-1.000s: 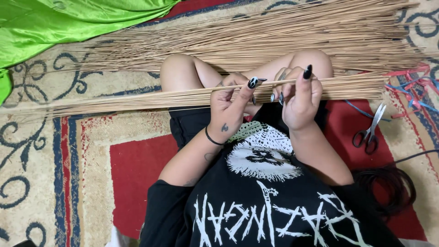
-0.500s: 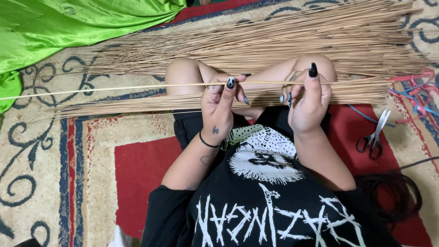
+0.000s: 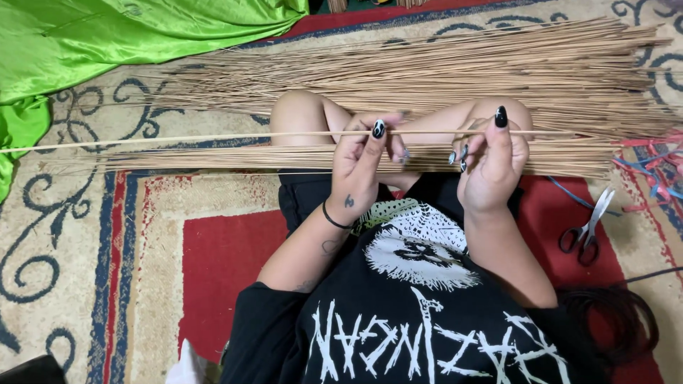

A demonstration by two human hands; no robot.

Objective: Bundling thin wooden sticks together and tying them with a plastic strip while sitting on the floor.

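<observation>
I sit cross-legged on a patterned carpet. A single long thin stick (image 3: pixel 178 138) stretches horizontally across my knees, reaching far to the left. My left hand (image 3: pixel 363 167) pinches it near the middle, and my right hand (image 3: pixel 491 163) pinches it further right. Both hands have black-painted nails. Under the hands, a flat bundle of similar sticks (image 3: pixel 235 158) lies across my lap. A much larger heap of the same tan sticks (image 3: pixel 441 71) is spread on the carpet beyond my knees.
Green satin cloth (image 3: pixel 92 43) covers the far left. Black-handled scissors (image 3: pixel 585 231) lie on the red carpet at my right, with red and blue strings (image 3: pixel 654 171) beyond them. A dark coiled cord (image 3: pixel 619 320) lies near my right side.
Both hands have lifted one stick out of the lap bundle and now hold it level above the others. The view has shifted slightly.
</observation>
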